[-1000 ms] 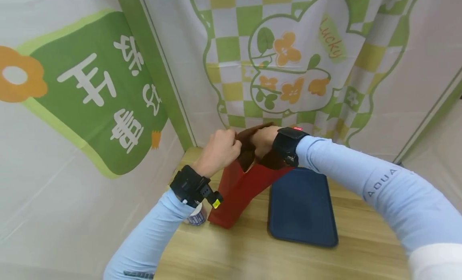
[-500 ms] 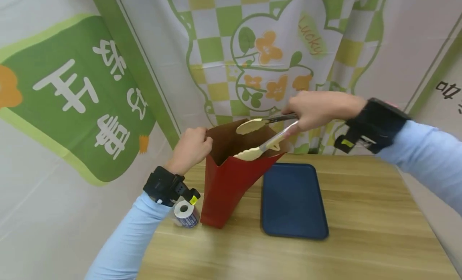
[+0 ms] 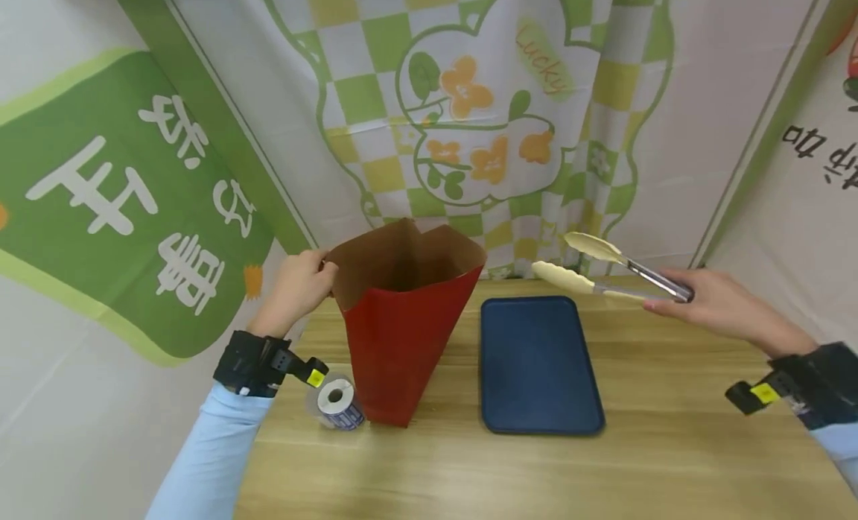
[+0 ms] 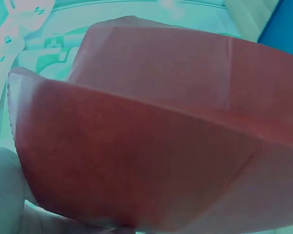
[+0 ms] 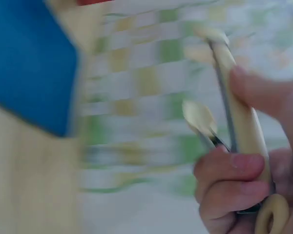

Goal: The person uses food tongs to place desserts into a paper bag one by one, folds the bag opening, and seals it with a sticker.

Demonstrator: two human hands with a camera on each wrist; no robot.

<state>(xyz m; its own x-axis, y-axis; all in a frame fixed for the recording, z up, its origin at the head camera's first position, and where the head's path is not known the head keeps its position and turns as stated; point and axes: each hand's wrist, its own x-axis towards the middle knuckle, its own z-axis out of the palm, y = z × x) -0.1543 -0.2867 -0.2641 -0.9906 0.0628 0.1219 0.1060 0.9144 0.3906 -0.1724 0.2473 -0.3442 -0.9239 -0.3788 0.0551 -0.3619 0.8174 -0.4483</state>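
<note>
A red paper bag (image 3: 410, 349) with a brown inside stands with its mouth wide on the table, left of the tray. My left hand (image 3: 295, 287) grips its upper left rim; in the left wrist view the bag (image 4: 136, 151) fills most of the picture, with a bit of that hand at lower left. Out to the right, above the table, my right hand (image 3: 720, 304) holds metal tongs (image 3: 650, 279) with cream-coloured tips spread apart, nothing between them. In the right wrist view, fingers (image 5: 229, 180) and thumb wrap the cream handle of the tongs (image 5: 244, 126).
A dark blue tray (image 3: 539, 367) lies flat on the wooden table (image 3: 469, 475) right of the bag. Left of the bag's base stands a roll of labels (image 3: 339, 404). A printed curtain (image 3: 496, 95) hangs behind, with white walls on both sides.
My right hand has come up out of the bag with the tongs and moved right, past the tray. The left hand keeps hold of the rim, and the bag's mouth stands wider.
</note>
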